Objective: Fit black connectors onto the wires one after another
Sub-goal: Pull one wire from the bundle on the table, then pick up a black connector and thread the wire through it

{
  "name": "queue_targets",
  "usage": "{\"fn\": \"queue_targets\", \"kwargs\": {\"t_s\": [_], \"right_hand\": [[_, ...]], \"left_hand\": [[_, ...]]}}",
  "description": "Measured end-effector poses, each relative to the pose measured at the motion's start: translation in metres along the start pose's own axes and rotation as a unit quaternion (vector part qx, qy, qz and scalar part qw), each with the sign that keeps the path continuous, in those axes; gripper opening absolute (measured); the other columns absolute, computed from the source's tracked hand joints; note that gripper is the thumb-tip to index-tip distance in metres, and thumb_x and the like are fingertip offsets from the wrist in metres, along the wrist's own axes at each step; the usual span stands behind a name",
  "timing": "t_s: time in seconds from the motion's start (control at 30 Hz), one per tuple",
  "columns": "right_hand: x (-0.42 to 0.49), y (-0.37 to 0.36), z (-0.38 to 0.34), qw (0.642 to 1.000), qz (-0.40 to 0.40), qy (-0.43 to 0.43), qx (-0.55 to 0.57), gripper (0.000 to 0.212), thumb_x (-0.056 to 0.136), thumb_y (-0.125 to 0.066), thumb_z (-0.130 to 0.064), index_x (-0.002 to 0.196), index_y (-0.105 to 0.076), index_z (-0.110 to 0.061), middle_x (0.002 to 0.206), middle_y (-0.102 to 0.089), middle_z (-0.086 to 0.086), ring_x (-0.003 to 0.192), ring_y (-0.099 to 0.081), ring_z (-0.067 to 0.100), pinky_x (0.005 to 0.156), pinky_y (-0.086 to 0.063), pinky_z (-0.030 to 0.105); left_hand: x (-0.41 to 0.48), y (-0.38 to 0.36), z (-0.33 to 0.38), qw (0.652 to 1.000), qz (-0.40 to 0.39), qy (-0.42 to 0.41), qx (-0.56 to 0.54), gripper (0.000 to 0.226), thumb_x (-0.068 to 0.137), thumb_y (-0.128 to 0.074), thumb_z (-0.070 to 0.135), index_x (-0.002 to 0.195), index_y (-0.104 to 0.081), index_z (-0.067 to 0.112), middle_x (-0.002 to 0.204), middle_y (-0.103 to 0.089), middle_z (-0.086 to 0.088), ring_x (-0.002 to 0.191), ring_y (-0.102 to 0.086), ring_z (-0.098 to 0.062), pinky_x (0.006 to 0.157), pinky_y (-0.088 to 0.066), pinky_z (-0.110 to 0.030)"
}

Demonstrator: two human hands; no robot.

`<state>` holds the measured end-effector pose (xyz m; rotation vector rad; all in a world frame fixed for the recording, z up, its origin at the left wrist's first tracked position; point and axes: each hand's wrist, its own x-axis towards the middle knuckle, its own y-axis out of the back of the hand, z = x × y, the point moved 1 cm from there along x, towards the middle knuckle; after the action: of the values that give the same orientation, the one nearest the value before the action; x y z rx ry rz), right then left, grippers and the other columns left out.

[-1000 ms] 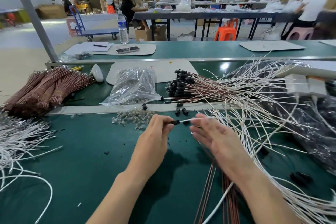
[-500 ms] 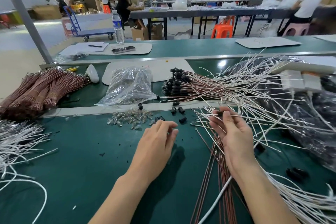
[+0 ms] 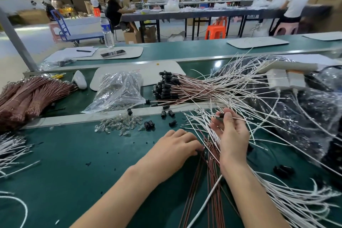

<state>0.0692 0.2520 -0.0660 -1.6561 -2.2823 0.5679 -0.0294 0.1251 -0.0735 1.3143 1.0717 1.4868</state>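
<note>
My right hand (image 3: 229,135) is raised over the loose white wires (image 3: 277,116) and pinches a white wire with a black connector (image 3: 221,115) on its end between thumb and fingers. My left hand (image 3: 177,146) lies palm down on the green mat, its fingertips at the ends of the brown wires (image 3: 207,181) that run toward me. Whether it grips one is hidden. Several loose black connectors (image 3: 167,114) lie on the mat ahead of it. A bundle of fitted wires with black connectors (image 3: 165,87) lies further back.
Small clear parts (image 3: 118,124) are heaped ahead left, behind them a clear plastic bag (image 3: 120,90). Bundled brown wires (image 3: 31,96) lie at far left, white wires (image 3: 11,152) at the left edge. A dark plastic bag (image 3: 314,116) and white power adapters (image 3: 285,79) fill the right.
The connector went onto the white wire, and my right hand carried it up and right over the wire pile. My left hand let go and dropped to the brown wire ends.
</note>
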Motion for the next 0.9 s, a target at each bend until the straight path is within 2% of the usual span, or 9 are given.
{"fn": "queue_targets", "kwargs": {"t_s": [0.1,0.13,0.23,0.33,0.43,0.5,0.6,0.77,0.9], "right_hand": [[-0.001,0.000,-0.001,1.000,-0.004,-0.004,-0.002,0.016,0.107,-0.048,-0.015,0.105,-0.064,-0.016,0.097,-0.068,0.006,0.072,-0.069,0.005,0.067,-0.057,0.019],[-0.001,-0.001,-0.002,1.000,-0.009,-0.006,0.000,0.016,0.107,-0.048,-0.015,0.106,-0.065,-0.015,0.097,-0.068,0.006,0.074,-0.070,0.006,0.068,-0.057,0.019],[-0.002,-0.003,-0.004,0.999,-0.045,-0.018,0.010,0.018,0.106,-0.047,-0.012,0.107,-0.065,-0.014,0.100,-0.070,0.007,0.086,-0.070,0.013,0.078,-0.059,0.023],[-0.004,-0.006,-0.005,0.993,-0.105,-0.047,0.030,0.022,0.106,-0.044,-0.007,0.112,-0.064,-0.009,0.103,-0.072,0.007,0.097,-0.070,0.016,0.093,-0.057,0.030],[-0.010,-0.011,-0.001,0.981,-0.161,-0.093,0.059,0.023,0.105,-0.044,-0.005,0.115,-0.064,-0.005,0.103,-0.074,0.007,0.100,-0.071,0.018,0.095,-0.057,0.031],[-0.014,-0.013,0.002,0.974,-0.187,-0.116,0.063,0.022,0.103,-0.046,-0.006,0.114,-0.065,-0.006,0.104,-0.075,0.010,0.099,-0.072,0.020,0.088,-0.059,0.028],[-0.017,-0.015,0.007,0.969,-0.201,-0.137,0.050,0.021,0.101,-0.050,-0.011,0.115,-0.066,-0.005,0.103,-0.076,0.013,0.094,-0.074,0.023,0.081,-0.060,0.028],[-0.018,-0.015,0.009,0.965,-0.219,-0.131,0.058,0.028,0.091,-0.058,-0.023,0.113,-0.068,-0.007,0.101,-0.076,0.016,0.088,-0.075,0.023,0.076,-0.061,0.029],[-0.016,-0.014,0.009,0.967,-0.218,-0.119,0.053,0.028,0.091,-0.056,-0.026,0.112,-0.066,-0.011,0.094,-0.077,0.012,0.079,-0.074,0.020,0.072,-0.062,0.029]], "left_hand": [[0.000,0.002,-0.004,0.999,0.010,-0.021,0.045,0.014,0.101,-0.057,0.027,0.114,-0.059,0.031,0.118,-0.059,0.010,0.111,-0.050,-0.015,0.090,-0.039,-0.030],[-0.003,0.003,-0.006,0.998,0.015,-0.016,0.052,0.017,0.097,-0.062,0.023,0.112,-0.057,0.031,0.114,-0.059,0.012,0.109,-0.050,-0.014,0.091,-0.038,-0.029],[-0.023,0.015,-0.027,0.993,0.085,0.068,0.037,0.024,0.090,-0.070,0.014,0.106,-0.059,0.028,0.105,-0.063,0.014,0.103,-0.056,-0.012,0.092,-0.034,-0.026],[-0.056,0.025,-0.051,0.955,0.209,0.208,-0.021,0.015,0.097,-0.061,0.014,0.105,-0.059,0.026,0.098,-0.057,0.019,0.092,-0.048,-0.003,0.085,-0.031,-0.021],[-0.080,0.023,-0.050,0.901,0.293,0.284,-0.149,0.008,0.100,-0.044,0.036,0.104,-0.049,0.040,0.100,-0.055,0.024,0.092,-0.051,-0.004,0.081,-0.039,-0.023],[-0.084,0.018,-0.043,0.894,0.298,0.289,-0.169,0.008,0.098,-0.041,0.041,0.103,-0.047,0.043,0.101,-0.054,0.024,0.094,-0.055,-0.008,0.079,-0.043,-0.028],[-0.086,0.016,-0.037,0.908,0.275,0.279,-0.151,0.008,0.100,-0.044,0.035,0.105,-0.050,0.036,0.099,-0.051,0.023,0.091,-0.054,-0.015,0.079,-0.045,-0.033],[-0.086,0.020,-0.033,0.922,0.259,0.267,-0.112,0.006,0.099,-0.053,0.023,0.103,-0.056,0.026,0.093,-0.050,0.019,0.086,-0.048,-0.007,0.075,-0.042,-0.025],[-0.085,0.021,-0.034,0.916,0.274,0.274,-0.107,0.008,0.097,-0.058,0.016,0.101,-0.057,0.023,0.092,-0.050,0.021,0.096,-0.049,0.004,0.077,-0.038,-0.021]]}}
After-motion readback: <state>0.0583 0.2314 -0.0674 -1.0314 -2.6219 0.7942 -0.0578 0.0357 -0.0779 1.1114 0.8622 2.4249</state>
